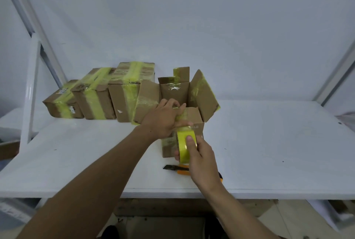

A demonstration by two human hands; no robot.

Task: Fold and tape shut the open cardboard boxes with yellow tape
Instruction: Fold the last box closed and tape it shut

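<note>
Taped boxes (96, 100) stand at the back left of the white table (269, 152). Mid-table, the left hand (165, 119) grips the near flap of the open box (173, 92). The right hand (203, 160) holds a yellow tape roll (185, 148) against its front, with a knife (178, 168) lying just below.

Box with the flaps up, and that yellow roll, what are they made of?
The box looks like cardboard: dull brown, with stiff flaps that hold sharp folds. The yellow roll looks like thin plastic sticky tape: it is glossy and partly see-through, since brown shows through the strips on the closed boxes. Its core is hidden.
</note>
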